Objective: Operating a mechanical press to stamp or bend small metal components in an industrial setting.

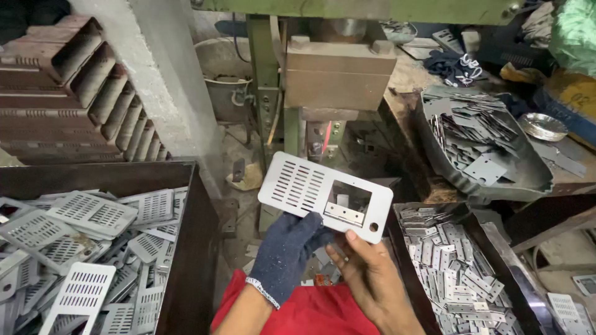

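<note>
While both hands grip it from below, the slotted metal plate (324,195) sits mid-frame, tilted w/ its left end higher, just in front of the green press (292,80). Plate is grey, w/ rows of slots on its left half, a rectangular cut-out on the right half & a small round hole at the lower right corner. A small hinge piece (343,213) lies along the bottom edge of that cut-out, just above the fingertips. Left hand (288,254), in a dark knit glove, comes up under the plate's lower edge; fingers curled together vs. the underside near the slots, so the plate rests on top of them. Right hand (371,273), bare, is just beside it; thumb pressed on the plate's front face near the lower edge, other fingers behind the plate & hidden, so it's pinching the plate's bottom rim. Red cloth (310,310) covers the lap below the hands. Left: a dark bin (195,248) heaped w/ more slotted plates. Right: a box (403,248) full of small hinge pieces, & above it a tray (534,177) of flat grey blanks on the bench. Stacked brown channels (68,93) stand at upper left.
</note>
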